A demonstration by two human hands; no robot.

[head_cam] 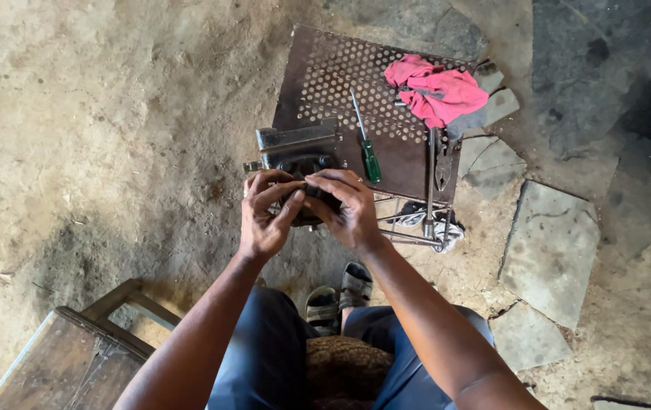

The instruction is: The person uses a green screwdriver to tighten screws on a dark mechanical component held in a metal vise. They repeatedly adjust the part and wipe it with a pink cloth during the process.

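Seen from above, a seated person works over a dirt floor. Both hands meet on a small dark part (312,199), which sits between them at the near edge of a perforated metal stand (333,76). The left hand (264,216) curls around the part's left side, fingers closed on it. The right hand (348,206) grips its right side, fingertips pressed over the top. The part is mostly hidden by the fingers, so its shape is unclear.

Just beyond the hands, touching or nearly touching the part, stands a grey metal block (297,144). Beyond the right hand lies a green-handled screwdriver (365,144); farther off, to the right, a pink rag (435,91) and pliers (442,168). A wooden stool (75,357) sits near the left elbow.

The step in hand looks like working the part by finger, pressing or prying something on it. The next move likely calls for a firm hold with one hand while the other frees itself for the screwdriver, which is close enough to reach.
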